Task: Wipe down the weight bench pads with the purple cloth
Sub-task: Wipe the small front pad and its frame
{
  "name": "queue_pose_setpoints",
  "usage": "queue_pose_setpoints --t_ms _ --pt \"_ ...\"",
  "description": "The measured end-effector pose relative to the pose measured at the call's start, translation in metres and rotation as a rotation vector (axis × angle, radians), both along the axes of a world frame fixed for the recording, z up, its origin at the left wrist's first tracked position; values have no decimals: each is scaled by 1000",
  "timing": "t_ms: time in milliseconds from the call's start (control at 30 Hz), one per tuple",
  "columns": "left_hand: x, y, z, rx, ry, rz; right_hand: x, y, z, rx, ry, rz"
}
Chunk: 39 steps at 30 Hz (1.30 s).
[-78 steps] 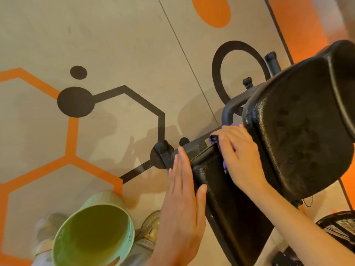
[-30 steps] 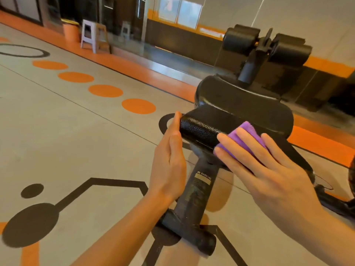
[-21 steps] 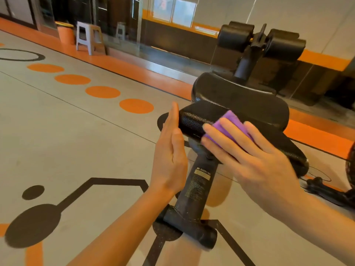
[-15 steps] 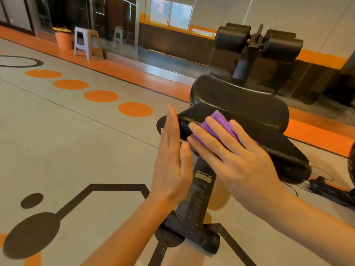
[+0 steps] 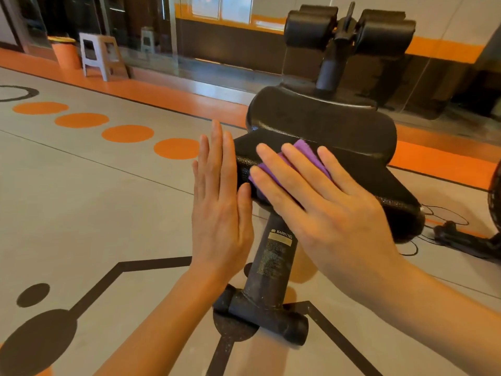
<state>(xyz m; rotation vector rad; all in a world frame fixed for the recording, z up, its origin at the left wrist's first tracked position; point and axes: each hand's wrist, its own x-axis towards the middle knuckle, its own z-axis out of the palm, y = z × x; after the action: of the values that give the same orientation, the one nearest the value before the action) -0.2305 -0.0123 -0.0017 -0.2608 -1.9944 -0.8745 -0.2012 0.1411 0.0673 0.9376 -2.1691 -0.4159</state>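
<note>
The right hand lies flat, fingers spread wide, on the near end of the long black bench pad, pressing the purple cloth against the pad's top. The cloth is folded and mostly covered by the fingers; its far edge shows between and beyond them, close to the pad's near left corner. The left hand is open and flat with the fingers together and pointing up, its palm set against the left side edge of the same pad end, just beside the right hand's thumb side. It holds nothing.

Behind this pad sits the wider seat pad, and past that two black roller pads stand on an upright post. Under the near pad end a black support leg with a warning label runs down to a cross foot on the floor. The floor is grey with orange dots and black hexagon lines. A white stool stands near the far wall at the upper left, beside an orange bin.
</note>
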Motion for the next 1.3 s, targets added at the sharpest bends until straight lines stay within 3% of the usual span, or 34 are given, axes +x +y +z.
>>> queue_pose_setpoints --t_ms 200,400,600,833,900,967,1100,1133,1233,1300 --pt "4 -3 2 -27 -25 25 27 101 -13 124 26 -109" --pt "6 -4 4 -72 -48 42 2 16 -8 58 23 -4" --pt "16 -8 9 -159 -119 130 28 113 -24 4 11 -61" --pt "30 51 40 -271 -33 21 11 70 -27 -143 23 -5" --pt "36 65 44 -299 -37 -26 18 98 -38 -300 -20 51" --pt "37 76 46 -351 -41 -29 21 114 -49 -592 -115 140" --pt "29 93 51 -481 -43 0 17 103 -64 -1555 -466 291" --pt "28 95 52 -499 -51 4 16 98 -67 -1689 -495 286" --pt "25 100 49 -524 -57 -1 22 77 -72 -1807 -460 329" --pt "22 101 47 -532 -34 1 24 54 -72 -1700 -416 387"
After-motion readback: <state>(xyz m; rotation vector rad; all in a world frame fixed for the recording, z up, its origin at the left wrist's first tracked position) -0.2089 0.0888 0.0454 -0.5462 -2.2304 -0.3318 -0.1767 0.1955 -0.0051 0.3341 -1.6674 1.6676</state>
